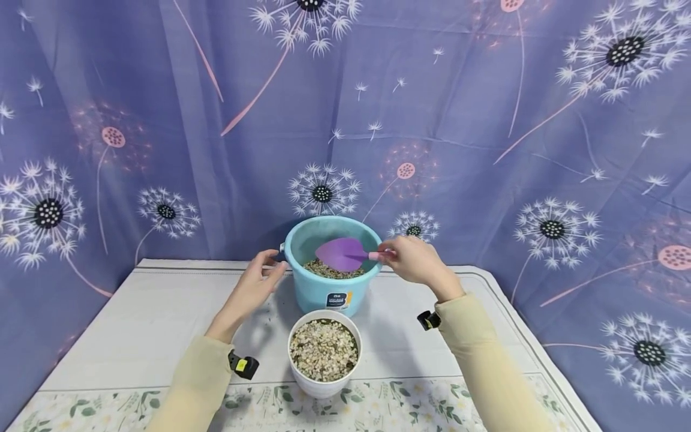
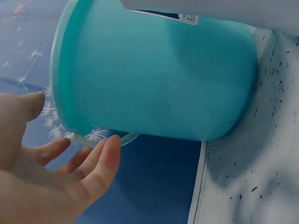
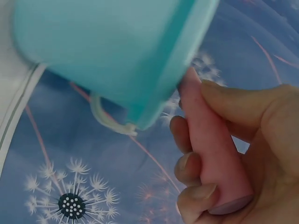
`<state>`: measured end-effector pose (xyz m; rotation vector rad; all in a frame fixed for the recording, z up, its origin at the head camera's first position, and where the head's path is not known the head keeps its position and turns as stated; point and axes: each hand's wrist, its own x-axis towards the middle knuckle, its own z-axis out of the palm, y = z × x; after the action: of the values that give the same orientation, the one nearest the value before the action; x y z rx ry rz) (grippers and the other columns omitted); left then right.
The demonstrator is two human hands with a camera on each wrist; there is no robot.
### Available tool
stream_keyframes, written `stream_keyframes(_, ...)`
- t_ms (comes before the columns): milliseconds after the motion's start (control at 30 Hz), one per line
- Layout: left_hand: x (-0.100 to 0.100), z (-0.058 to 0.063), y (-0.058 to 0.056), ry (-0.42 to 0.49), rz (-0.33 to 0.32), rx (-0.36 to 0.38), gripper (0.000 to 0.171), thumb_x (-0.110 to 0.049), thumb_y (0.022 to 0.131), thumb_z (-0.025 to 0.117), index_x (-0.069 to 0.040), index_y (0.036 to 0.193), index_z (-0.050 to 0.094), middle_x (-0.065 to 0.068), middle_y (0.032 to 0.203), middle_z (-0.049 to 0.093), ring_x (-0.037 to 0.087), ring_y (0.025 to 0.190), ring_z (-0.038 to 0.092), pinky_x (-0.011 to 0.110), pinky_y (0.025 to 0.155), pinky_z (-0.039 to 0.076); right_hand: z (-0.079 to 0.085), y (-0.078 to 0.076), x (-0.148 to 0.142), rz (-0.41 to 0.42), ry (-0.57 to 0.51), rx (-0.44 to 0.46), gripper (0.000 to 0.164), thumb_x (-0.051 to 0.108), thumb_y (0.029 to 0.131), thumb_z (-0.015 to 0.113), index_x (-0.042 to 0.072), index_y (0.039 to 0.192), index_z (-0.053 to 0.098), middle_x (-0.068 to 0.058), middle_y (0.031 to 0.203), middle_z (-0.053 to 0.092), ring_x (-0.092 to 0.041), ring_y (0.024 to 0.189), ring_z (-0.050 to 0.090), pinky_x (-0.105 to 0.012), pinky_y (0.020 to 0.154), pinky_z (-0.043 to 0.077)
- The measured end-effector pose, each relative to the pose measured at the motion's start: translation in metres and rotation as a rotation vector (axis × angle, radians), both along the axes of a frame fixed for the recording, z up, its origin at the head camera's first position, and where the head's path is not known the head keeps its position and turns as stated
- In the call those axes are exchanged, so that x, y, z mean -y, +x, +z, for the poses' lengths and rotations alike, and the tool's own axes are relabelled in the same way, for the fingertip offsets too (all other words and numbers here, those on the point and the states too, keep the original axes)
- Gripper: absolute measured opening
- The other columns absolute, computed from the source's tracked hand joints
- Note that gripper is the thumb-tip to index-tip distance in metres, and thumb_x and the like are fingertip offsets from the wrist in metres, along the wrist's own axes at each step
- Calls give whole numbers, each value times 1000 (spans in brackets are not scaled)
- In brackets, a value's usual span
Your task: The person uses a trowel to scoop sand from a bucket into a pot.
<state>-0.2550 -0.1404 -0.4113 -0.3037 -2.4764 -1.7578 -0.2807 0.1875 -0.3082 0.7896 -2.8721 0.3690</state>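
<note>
My right hand (image 1: pixel 414 259) grips the pink handle (image 3: pixel 212 144) of a garden trowel, fingers wrapped round it at the bucket's right rim. The trowel's purple blade (image 1: pixel 341 254) lies inside the light blue bucket (image 1: pixel 313 294), over a brown, grainy mix (image 1: pixel 330 271). At the bucket's left side is my left hand (image 1: pixel 258 281), fingers loosely bent and spread, holding nothing. In the left wrist view its fingertips overlap the bucket's pale carrying handle (image 2: pixel 130 138). In front of the bucket stands a white pot (image 1: pixel 323 389) filled with pale, flaky grains (image 1: pixel 324 350).
The white table (image 1: pixel 156 318) carries a leaf-patterned cloth strip (image 1: pixel 410 402) along its front. Dark crumbs (image 2: pixel 254 189) are scattered beside the bucket. Behind the table hangs a blue-purple curtain (image 1: pixel 259 180) with dandelions. The pot stands close before the bucket, between my forearms.
</note>
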Motion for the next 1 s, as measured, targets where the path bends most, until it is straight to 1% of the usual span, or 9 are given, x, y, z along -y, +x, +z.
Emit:
stream_keyframes(67, -2, -1, -2, -5, 17, 4, 70, -48, 99, 52, -5, 149, 30, 21, 136, 39, 37, 124, 48, 46, 87, 54, -1, -5, 3, -6, 34, -4, 27, 37, 95, 64, 15, 103, 76, 4, 84, 69, -16, 74, 63, -37, 65, 53)
stream_keyframes(233, -8, 2, -7, 4, 81, 2, 64, -44, 99, 54, -6, 147, 33, 20, 136, 38, 32, 118, 51, 44, 83, 56, 0, -16, 14, 1, 97, 21, 25, 35, 95, 65, 13, 100, 77, 4, 77, 64, -15, 64, 57, -32, 55, 48)
stream_keyframes(333, -16, 8, -12, 49, 96, 12, 60, -37, 99, 58, -5, 144, 34, 19, 130, 42, 31, 112, 54, 41, 79, 57, 3, -22, 19, -4, 149, 10, 23, 36, 94, 66, 16, 96, 77, 4, 73, 63, -15, 61, 56, -33, 50, 46)
stream_keyframes(400, -21, 11, -16, 87, 99, 28, 57, -33, 98, 60, -5, 140, 34, 18, 123, 44, 30, 107, 57, 39, 76, 58, 5, -25, 22, -27, 178, 10, 22, 36, 94, 66, 17, 93, 77, 4, 72, 62, -16, 59, 56, -34, 48, 46)
stream_keyframes(467, -25, 14, -18, 126, 104, 47, 55, -31, 98, 61, -4, 137, 34, 17, 116, 45, 29, 100, 58, 37, 74, 59, 5, -28, 25, -55, 211, 20, 22, 37, 94, 66, 18, 91, 76, 5, 71, 62, -16, 59, 56, -35, 48, 46)
stream_keyframes(600, -29, 15, -24, 168, 135, 74, 52, -26, 96, 63, -3, 132, 33, 15, 105, 45, 24, 85, 60, 35, 72, 59, 6, -34, 29, -94, 245, 58, 22, 36, 95, 65, 18, 91, 76, 4, 72, 63, -17, 61, 57, -36, 50, 48)
stream_keyframes(767, -35, 14, -31, 184, 172, 97, 51, -19, 94, 64, -5, 132, 33, 12, 94, 45, 19, 69, 62, 29, 66, 59, 4, -41, 32, -139, 269, 62, 21, 34, 94, 66, 17, 93, 77, 2, 76, 64, -18, 66, 59, -37, 54, 49)
stream_keyframes(900, -38, 15, -33, 188, 201, 111, 49, -15, 92, 63, -7, 130, 33, 11, 89, 45, 19, 65, 62, 29, 63, 58, 4, -45, 36, -155, 294, 51, 20, 32, 94, 67, 15, 89, 76, 1, 73, 63, -19, 64, 59, -37, 54, 50)
stream_keyframes(1000, -37, 16, -34, 183, 201, 119, 50, -14, 92, 61, -8, 132, 32, 12, 90, 45, 20, 66, 62, 29, 64, 58, 5, -49, 40, -159, 318, 21, 20, 30, 94, 67, 14, 84, 71, -1, 70, 61, -21, 63, 59, -39, 55, 51)
